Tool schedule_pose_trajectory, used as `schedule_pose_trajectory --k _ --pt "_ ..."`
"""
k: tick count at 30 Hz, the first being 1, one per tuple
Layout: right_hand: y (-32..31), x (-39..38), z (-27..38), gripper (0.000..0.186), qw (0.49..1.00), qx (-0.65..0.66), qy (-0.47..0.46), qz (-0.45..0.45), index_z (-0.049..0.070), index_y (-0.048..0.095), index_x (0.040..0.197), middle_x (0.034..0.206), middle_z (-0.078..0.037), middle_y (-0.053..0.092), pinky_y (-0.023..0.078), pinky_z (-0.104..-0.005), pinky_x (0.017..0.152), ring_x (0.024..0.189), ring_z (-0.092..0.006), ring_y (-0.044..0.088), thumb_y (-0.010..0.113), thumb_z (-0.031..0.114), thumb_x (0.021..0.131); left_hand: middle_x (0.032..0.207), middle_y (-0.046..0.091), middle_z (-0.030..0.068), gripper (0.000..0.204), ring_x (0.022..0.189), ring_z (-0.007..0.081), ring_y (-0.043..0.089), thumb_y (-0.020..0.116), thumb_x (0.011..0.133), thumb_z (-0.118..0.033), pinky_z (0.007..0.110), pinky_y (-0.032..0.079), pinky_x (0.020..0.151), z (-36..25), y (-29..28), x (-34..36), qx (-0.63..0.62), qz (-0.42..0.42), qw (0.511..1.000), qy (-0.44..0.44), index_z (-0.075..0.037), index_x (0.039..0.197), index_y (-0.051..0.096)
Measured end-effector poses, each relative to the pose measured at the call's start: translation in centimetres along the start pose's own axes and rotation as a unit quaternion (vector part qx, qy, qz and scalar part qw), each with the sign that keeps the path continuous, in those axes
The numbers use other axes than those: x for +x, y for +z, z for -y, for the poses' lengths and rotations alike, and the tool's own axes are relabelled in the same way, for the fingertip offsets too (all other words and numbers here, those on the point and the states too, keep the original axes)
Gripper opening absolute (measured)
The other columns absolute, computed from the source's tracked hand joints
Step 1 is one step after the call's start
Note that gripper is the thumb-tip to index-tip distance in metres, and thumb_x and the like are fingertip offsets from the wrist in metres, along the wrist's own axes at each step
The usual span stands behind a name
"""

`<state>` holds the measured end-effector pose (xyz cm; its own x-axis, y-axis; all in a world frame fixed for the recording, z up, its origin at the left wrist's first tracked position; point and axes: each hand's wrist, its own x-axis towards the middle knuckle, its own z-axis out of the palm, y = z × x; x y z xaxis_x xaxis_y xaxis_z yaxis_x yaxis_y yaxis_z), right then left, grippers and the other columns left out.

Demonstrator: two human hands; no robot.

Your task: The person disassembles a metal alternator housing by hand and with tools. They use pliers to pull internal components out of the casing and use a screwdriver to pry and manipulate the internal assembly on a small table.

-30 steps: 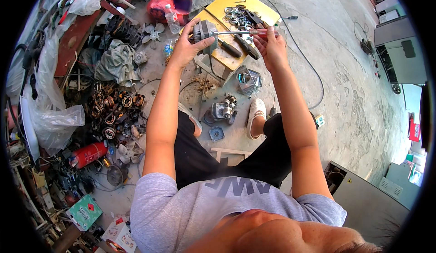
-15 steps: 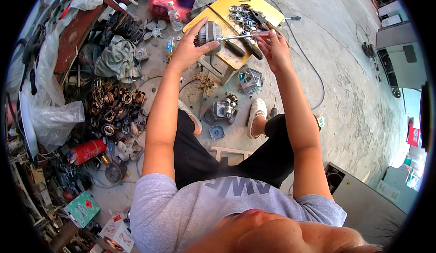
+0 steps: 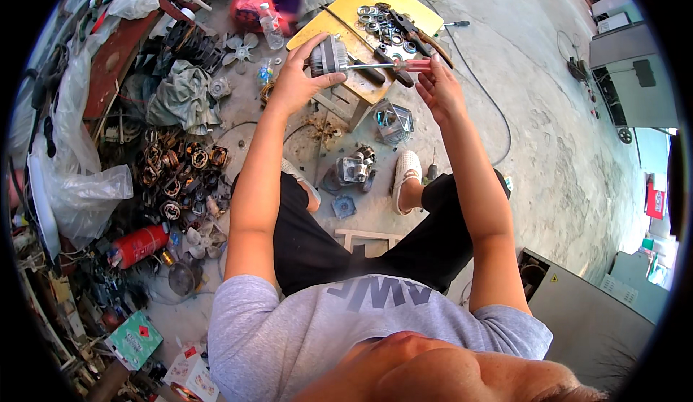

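Holding steady across the last second, the left hand point(image 3: 292, 84) stays wrapped around the small grey ribbed metal motor body point(image 3: 328, 55), fingers closed on its casing, just above the near edge of the yellow board point(image 3: 419, 15) that serves as a desk. The right hand point(image 3: 440, 91) has shifted a little: it now rests on the clear red handle of the screwdriver point(image 3: 413, 65) with the fingers fairly loose, palm half open, while the shaft runs leftward and meets the motor's end. Little else has moved, so the work looks to be mid-turn on one fastener. Steel bearing rings point(image 3: 382, 26) lie scattered on the board, and a dismantled grey motor housing point(image 3: 354, 167) sits on the concrete floor point(image 3: 534, 156) between the feet.
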<state>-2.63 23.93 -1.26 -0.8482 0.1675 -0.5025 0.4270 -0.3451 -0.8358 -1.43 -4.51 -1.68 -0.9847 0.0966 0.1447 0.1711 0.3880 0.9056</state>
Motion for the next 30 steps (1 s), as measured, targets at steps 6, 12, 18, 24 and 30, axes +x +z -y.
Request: schedule_pose_trajectory --k 6,12,18,24,30 --pt "-0.9 -0.5 0.3 0.029 0.998 0.05 -0.006 0.042 0.008 0.06 0.12 0.104 -0.004 0.064 0.057 -0.027 0.079 0.094 -0.0128 0.063 0.058 0.028 0.1 0.149 0.041 0.0093 0.085 0.123 0.0206 0.053 0.085 0.073 -0.012 0.033 0.044 0.103 0.3 -1.1 0.1 -0.129 0.061 0.99 -0.023 -0.014 0.147 0.043" --pt "-1.5 0.8 -1.8 0.026 0.983 0.163 -0.023 0.078 0.008 0.058 0.122 0.11 -0.006 0.065 0.055 -0.0339 0.09 0.103 -0.0157 0.064 0.054 0.023 0.101 0.148 0.04 0.0101 0.081 0.126 0.0205 0.05 0.082 0.076 -0.012 0.034 0.042 0.105 0.0 -1.3 -0.3 -0.163 0.074 0.984 -0.012 -0.014 0.147 0.043" --pt "0.2 0.2 -1.6 0.026 0.985 0.166 -0.032 0.038 0.008 0.053 0.124 0.104 -0.007 0.064 0.056 -0.0355 0.091 0.101 -0.0189 0.065 0.054 0.02 0.101 0.146 0.041 0.0105 0.073 0.128 0.0212 0.049 0.081 0.079 -0.013 0.035 0.042 0.107 0.8 -0.5 -1.1 -0.17 0.04 0.985 0.01 -0.011 0.143 0.048" --pt "-1.1 2.5 -2.7 0.026 0.978 0.185 -0.04 0.093 0.01 0.054 0.125 0.107 -0.007 0.064 0.056 -0.0329 0.093 0.104 -0.0199 0.064 0.053 0.02 0.101 0.141 0.05 0.0084 0.066 0.123 0.0175 0.052 0.072 0.086 -0.006 0.031 0.044 0.103 0.6 -0.6 -1.6 -0.274 0.052 0.96 -0.031 -0.008 0.146 0.044" --pt "1.1 -0.4 -1.5 0.02 0.98 0.197 -0.017 -0.023 0.008 0.059 0.117 0.105 -0.009 0.065 0.056 -0.0355 0.092 0.102 -0.0199 0.064 0.051 0.019 0.102 0.139 0.05 0.008 0.061 0.124 0.0163 0.051 0.065 0.091 -0.005 0.03 0.042 0.104 1.2 -0.6 -2.0 -0.303 0.039 0.951 -0.036 -0.007 0.147 0.042"
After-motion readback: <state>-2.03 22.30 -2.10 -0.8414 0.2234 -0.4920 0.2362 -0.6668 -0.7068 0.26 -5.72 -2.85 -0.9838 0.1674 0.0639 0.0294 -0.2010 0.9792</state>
